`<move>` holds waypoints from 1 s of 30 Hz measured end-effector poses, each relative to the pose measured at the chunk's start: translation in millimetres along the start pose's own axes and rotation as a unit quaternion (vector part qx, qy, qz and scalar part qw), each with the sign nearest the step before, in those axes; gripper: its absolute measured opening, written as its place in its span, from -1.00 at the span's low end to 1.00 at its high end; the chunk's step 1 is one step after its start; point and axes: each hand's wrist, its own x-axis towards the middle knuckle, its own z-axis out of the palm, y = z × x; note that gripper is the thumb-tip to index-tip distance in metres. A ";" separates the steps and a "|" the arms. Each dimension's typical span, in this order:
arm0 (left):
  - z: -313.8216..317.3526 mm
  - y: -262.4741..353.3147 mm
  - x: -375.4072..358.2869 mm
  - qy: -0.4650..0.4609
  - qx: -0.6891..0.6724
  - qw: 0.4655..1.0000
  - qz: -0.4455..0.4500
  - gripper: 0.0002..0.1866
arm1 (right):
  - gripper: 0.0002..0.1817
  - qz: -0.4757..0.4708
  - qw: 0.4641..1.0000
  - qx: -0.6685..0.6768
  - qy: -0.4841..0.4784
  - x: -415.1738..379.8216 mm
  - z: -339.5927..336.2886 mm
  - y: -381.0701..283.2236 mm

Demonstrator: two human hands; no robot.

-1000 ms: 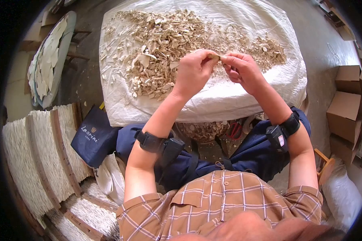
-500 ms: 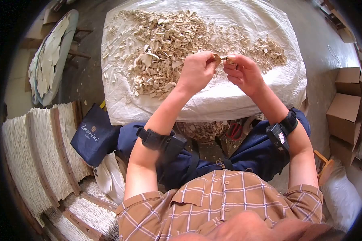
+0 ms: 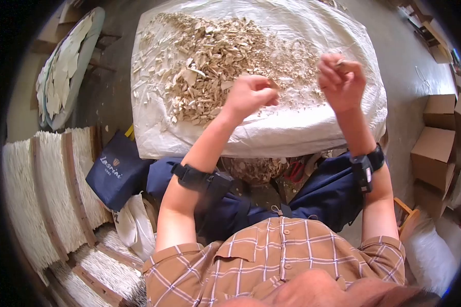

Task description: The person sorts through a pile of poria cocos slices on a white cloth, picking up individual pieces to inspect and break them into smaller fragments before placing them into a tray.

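A heap of pale, dry-looking chips (image 3: 210, 56) covers much of the white cloth (image 3: 271, 135) on the table. Above the near edge of the heap, my left hand (image 3: 248, 97) is closed, pinching a thin brownish chip (image 3: 273, 83) between thumb and forefinger. My right hand (image 3: 341, 82) is raised over the right part of the cloth, its fingers curled together. A small pale piece (image 3: 339, 63) shows at its fingertips, too blurred to name. The smaller pile of bits on the right is mostly hidden behind this hand.
A container of similar chips (image 3: 256, 170) and red-handled scissors (image 3: 294, 171) lie below the table edge. A navy bag (image 3: 115, 171) hangs at left beside stacked white strips (image 3: 56, 189). An oval board with pale sheets (image 3: 66, 66) stands far left; cardboard boxes (image 3: 433, 148) are at right.
My hands, together over the cloth before, have come apart. The right hand has moved right and up, over the small pile; the left hand has dropped slightly, keeping its brownish chip.
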 end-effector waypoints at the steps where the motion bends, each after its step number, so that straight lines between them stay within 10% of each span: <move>1: -4.0 -0.6 0.4 0.009 -0.051 0.999 -0.005 -0.86 | -0.87 0.020 0.999 0.021 0.018 -1.6 1.7 7.9; 8: 0.3 -1.2 2.4 -0.001 -0.159 0.987 0.024 -0.83 | -0.92 0.144 0.987 0.069 0.008 -3.8 -9.4 37.8; 10: -1.5 -0.1 2.6 -0.013 -0.071 0.997 0.030 -0.85 | -0.95 0.080 0.981 -0.178 -0.015 -5.9 -6.1 39.8; 18: -4.3 7.2 -2.3 0.010 0.082 0.996 0.017 -0.85 | -0.84 0.115 0.933 -0.336 0.058 -4.1 14.3 45.7; 30: -7.5 2.5 2.1 0.053 -0.210 0.975 0.058 -0.83 | -0.83 0.116 0.940 -0.311 0.084 -9.5 17.4 50.5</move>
